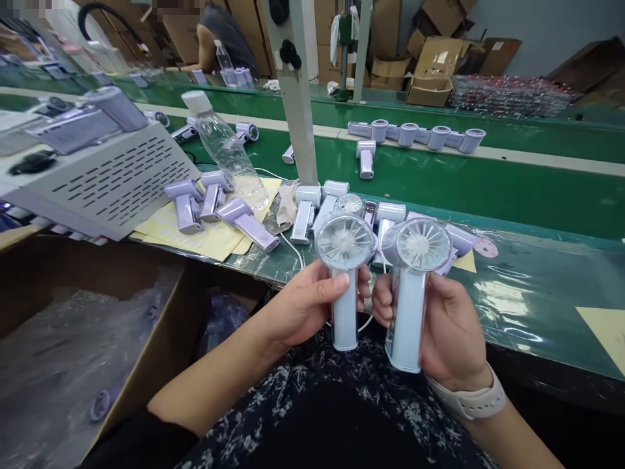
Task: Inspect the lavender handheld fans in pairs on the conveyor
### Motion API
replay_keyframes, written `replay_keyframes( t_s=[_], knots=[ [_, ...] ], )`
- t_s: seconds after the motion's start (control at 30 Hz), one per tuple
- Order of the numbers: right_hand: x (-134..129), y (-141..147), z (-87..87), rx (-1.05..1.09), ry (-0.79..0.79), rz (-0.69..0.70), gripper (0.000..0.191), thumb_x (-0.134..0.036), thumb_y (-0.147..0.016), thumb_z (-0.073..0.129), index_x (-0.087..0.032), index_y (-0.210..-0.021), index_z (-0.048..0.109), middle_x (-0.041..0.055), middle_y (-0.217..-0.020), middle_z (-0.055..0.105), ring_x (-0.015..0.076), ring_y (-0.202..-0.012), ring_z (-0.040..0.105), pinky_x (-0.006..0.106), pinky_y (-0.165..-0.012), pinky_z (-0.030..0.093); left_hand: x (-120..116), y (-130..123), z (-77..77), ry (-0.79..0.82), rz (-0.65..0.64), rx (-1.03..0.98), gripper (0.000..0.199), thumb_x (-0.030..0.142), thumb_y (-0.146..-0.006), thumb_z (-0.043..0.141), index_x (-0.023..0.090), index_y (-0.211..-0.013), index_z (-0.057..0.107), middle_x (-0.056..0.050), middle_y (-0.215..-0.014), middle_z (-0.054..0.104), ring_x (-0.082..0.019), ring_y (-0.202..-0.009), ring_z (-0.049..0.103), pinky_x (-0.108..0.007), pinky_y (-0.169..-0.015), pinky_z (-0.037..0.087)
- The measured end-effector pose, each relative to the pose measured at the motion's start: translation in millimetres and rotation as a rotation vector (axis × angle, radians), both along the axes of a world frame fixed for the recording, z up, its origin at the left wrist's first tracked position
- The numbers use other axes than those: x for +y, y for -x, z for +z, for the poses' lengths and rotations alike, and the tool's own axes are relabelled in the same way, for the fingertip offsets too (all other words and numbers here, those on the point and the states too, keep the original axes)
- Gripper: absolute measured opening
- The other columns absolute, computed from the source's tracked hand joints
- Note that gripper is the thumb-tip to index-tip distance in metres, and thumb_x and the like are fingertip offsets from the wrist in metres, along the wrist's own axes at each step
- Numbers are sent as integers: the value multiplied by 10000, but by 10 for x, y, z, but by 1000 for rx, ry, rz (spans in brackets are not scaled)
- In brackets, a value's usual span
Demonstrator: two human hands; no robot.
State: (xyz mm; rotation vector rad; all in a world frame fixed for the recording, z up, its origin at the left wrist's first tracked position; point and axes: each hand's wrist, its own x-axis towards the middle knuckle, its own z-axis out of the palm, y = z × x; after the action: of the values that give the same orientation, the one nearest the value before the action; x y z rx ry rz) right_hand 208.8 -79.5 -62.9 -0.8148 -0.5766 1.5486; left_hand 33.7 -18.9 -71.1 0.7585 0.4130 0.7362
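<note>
My left hand [312, 296] is wrapped round the handle of a light blue handheld fan [346, 309], its thumb lying across the front. A second light blue handheld fan [409, 319] is gripped in my right hand [452, 319], which wears a pale watch strap [473, 397] at the wrist. Both fans are upright side by side above my lap, their round clear-rimmed heads towards me. Behind them, more light blue fans [303, 215] lie on the bench, partly hidden by the held ones. Lilac fans [249, 225] rest to the left on yellow paper [180, 234].
An open cardboard box [180, 312] with plastic bags is at my left. A slotted metal case [122, 176] and a tilted plastic bottle [224, 146] stand on the bench. Beyond a grey post [295, 98], fans lie along the green conveyor [537, 189]. Another person [224, 42] sits across.
</note>
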Motion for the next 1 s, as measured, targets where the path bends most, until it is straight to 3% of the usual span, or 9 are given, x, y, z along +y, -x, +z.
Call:
replay_keyframes(
  t_s=[0.17, 0.27, 0.4, 0.63, 0.83, 1.0],
  knots=[
    [-23, -80, -37, -64, -39, -95, 269, -479, -902, 597, -263, -950, 750, 63, -822, 671, 222, -679, 609, 317, -505, 496, 17, 25, 21, -21, 18, -47, 286, 318, -860, 710, 136, -1076, 666, -126, -1051, 767, -269, -898, 754, -396, -825, 600],
    [-43, -161, -87, -94, -69, -159, 198, -443, -891, 664, -279, -949, 759, 56, -848, 717, 241, -768, 669, 363, -599, 586, 14, 60, 27, -97, 48, 28, 391, 254, -886, 730, 187, -1244, 589, -128, -1189, 772, -307, -1027, 769, -438, -874, 609],
    [-67, -181, -147, -88, -20, -239, 216, -436, -924, 676, -278, -1026, 780, 63, -960, 796, 260, -879, 751, 446, -826, 644, 5, 70, -13, -157, 42, 78, 481, 311, -852, 827, 196, -1226, 547, -113, -1111, 800, -279, -974, 789, -383, -823, 619],
    [-54, -83, -178, -61, 67, -286, 350, -374, -976, 668, -295, -1316, 684, 67, -1014, 823, 249, -847, 795, 424, -784, 681, 2, 25, -114, -148, 65, 142, 604, 482, -780, 871, 197, -1180, 520, -85, -943, 798, -248, -833, 787, -317, -702, 599],
    [-54, -71, -205, -32, 132, -303, 333, -357, -902, 761, -235, -1210, 731, 91, -987, 831, 239, -781, 801, 351, -707, 685, -9, 10, -174, -141, 84, 186, 627, 538, -779, 855, 187, -1172, 516, -93, -963, 785, -233, -849, 777, -276, -669, 569],
    [-50, -60, -205, -101, 197, -339, 516, -394, -854, 793, -204, -1322, 689, 90, -972, 825, 269, -812, 799, 395, -748, 684, -6, -14, -199, -175, 69, 194, 655, 613, -780, 822, 196, -1144, 473, -84, -942, 773, -235, -835, 765, -284, -658, 563]
  ],
)
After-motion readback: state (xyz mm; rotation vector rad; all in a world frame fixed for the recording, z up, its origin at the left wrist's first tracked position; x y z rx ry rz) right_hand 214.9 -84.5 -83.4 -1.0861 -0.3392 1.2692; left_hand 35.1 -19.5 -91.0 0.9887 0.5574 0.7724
